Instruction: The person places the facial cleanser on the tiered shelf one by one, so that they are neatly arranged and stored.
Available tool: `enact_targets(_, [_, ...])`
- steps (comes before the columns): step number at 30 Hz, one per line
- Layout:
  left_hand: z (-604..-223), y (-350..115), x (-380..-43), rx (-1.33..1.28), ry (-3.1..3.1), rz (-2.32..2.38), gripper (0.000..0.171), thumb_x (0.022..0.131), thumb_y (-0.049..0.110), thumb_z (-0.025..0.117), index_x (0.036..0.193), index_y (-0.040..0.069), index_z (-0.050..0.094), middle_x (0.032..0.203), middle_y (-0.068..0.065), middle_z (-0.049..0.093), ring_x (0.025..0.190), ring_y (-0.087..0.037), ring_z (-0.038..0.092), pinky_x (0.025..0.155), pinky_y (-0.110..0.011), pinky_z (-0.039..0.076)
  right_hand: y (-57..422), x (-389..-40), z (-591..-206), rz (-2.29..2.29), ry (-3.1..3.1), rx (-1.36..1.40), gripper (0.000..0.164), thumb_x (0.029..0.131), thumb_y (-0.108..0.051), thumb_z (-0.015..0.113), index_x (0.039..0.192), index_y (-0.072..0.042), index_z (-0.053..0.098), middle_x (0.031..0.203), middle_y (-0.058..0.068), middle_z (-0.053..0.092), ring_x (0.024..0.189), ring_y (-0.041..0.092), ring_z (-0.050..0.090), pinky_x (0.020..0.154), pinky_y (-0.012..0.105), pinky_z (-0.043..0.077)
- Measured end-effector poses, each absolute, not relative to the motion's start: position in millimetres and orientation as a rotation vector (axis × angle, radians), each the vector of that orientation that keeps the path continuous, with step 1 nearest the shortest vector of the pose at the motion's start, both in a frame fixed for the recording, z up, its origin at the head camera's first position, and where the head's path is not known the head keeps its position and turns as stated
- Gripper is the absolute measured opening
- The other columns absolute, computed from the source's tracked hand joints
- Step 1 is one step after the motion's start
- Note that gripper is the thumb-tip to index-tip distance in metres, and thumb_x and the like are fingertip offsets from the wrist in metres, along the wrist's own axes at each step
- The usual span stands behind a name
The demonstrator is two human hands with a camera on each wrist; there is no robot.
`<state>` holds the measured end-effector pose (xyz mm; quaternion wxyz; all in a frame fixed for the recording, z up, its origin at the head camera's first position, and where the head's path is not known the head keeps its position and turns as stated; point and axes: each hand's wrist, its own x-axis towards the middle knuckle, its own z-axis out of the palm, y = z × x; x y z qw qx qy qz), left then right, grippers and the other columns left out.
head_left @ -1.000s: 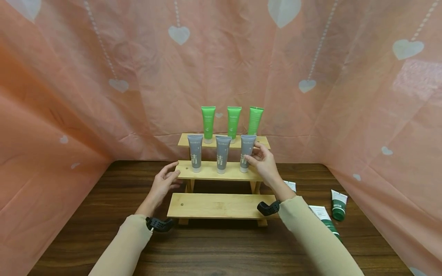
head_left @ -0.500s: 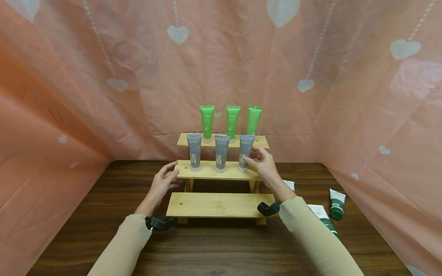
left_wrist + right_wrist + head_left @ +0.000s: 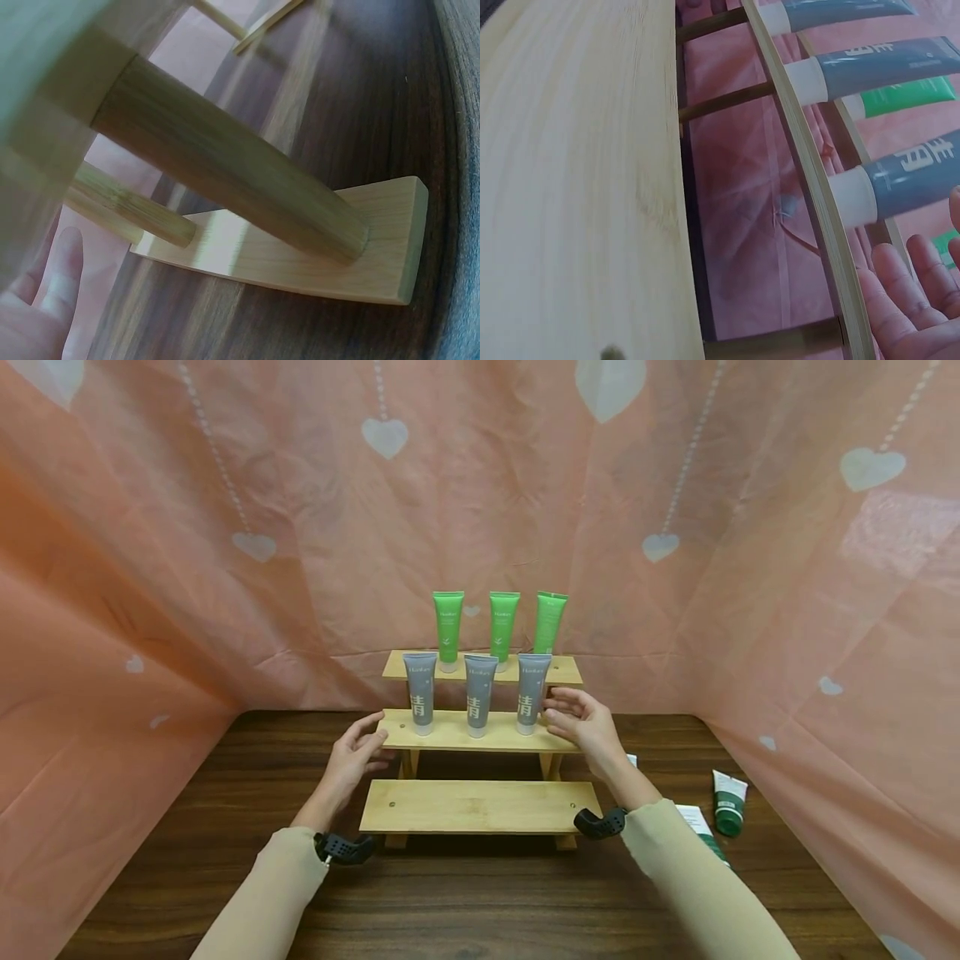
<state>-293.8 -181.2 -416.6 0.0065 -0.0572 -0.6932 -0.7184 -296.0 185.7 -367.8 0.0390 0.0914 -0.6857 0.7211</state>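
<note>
Three grey-blue squeeze tubes stand caps down on the middle shelf (image 3: 450,742) of a tiered wooden stand: a left one (image 3: 421,693), a middle one (image 3: 478,693) and a right one (image 3: 532,693). Just beside the right tube is my right hand (image 3: 588,727), its fingers loosely extended; the right wrist view has that tube (image 3: 915,176) apart from the fingers (image 3: 904,285). My left hand (image 3: 351,764) is at the shelf's left end, thumb and fingertips right at its edge. In the left wrist view its fingers (image 3: 64,274) look relaxed behind the stand's rod (image 3: 232,165).
Three green tubes (image 3: 447,622) stand on the top shelf (image 3: 408,665), the rightmost tilted. The bottom shelf (image 3: 480,806) is bare wood. White-and-green tubes (image 3: 729,802) lie on the dark wooden table (image 3: 480,902) at right, partly behind my right arm. A pink heart-patterned curtain (image 3: 480,510) surrounds the table.
My right hand has let go of the right grey-blue tube and moved a little to the right. The tube stays upright on the shelf. The left hand has hardly moved.
</note>
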Motion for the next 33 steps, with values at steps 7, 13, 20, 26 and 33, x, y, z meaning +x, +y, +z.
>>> enact_targets(7, [-415, -180, -296, -0.178, -2.172, -2.245, 0.049, 0.095, 0.023, 0.055, 0.141, 0.013, 0.04, 0.096, -0.002, 0.066, 0.103, -0.049, 0.053, 0.087, -0.056, 0.045, 201, -286, -368, 2.181, -2.055, 0.321, 0.052, 0.087, -0.007, 0.065, 0.132, 0.007, 0.042, 0.121, 0.026, 0.05, 0.099, 0.024, 0.061, 0.084, 0.042, 0.05])
enact_targets(13, [-429, -183, -307, -0.194, -2.204, -2.195, 0.051, 0.093, 0.03, 0.059, 0.139, 0.017, 0.043, 0.098, -0.005, 0.066, 0.094, -0.038, 0.061, 0.084, -0.05, 0.049, 215, -271, -368, 2.111, -2.091, 0.3, 0.041, 0.087, -0.009, 0.066, 0.125, 0.001, 0.051, 0.116, 0.019, 0.056, 0.097, 0.026, 0.062, 0.083, 0.044, 0.05])
enact_targets(20, [-437, -189, -310, -0.195, -2.253, -2.107, 0.054, 0.088, 0.039, 0.063, 0.136, 0.021, 0.048, 0.111, -0.015, 0.061, 0.087, -0.022, 0.065, 0.079, -0.041, 0.052, 232, -250, -372, 2.077, -2.102, 0.337, 0.036, 0.089, -0.011, 0.064, 0.121, 0.001, 0.053, 0.112, 0.016, 0.058, 0.094, 0.022, 0.063, 0.081, 0.039, 0.052])
enact_targets(26, [-434, -194, -308, -0.188, -2.265, -2.068, 0.056, 0.086, 0.041, 0.065, 0.135, 0.019, 0.05, 0.115, -0.015, 0.06, 0.087, -0.021, 0.063, 0.083, -0.047, 0.05, 248, -241, -381, 2.065, -2.096, 0.346, 0.036, 0.089, -0.01, 0.063, 0.121, 0.006, 0.052, 0.106, 0.012, 0.061, 0.09, 0.019, 0.065, 0.078, 0.036, 0.053])
enact_targets(33, [-432, -198, -306, -0.178, -2.267, -2.051, 0.055, 0.086, 0.04, 0.064, 0.135, 0.018, 0.049, 0.111, -0.012, 0.062, 0.092, -0.026, 0.062, 0.083, -0.044, 0.05, 273, -242, -402, 1.999, -2.119, 0.407, 0.03, 0.09, -0.017, 0.064, 0.117, -0.005, 0.059, 0.104, 0.006, 0.062, 0.09, 0.016, 0.065, 0.075, 0.032, 0.054])
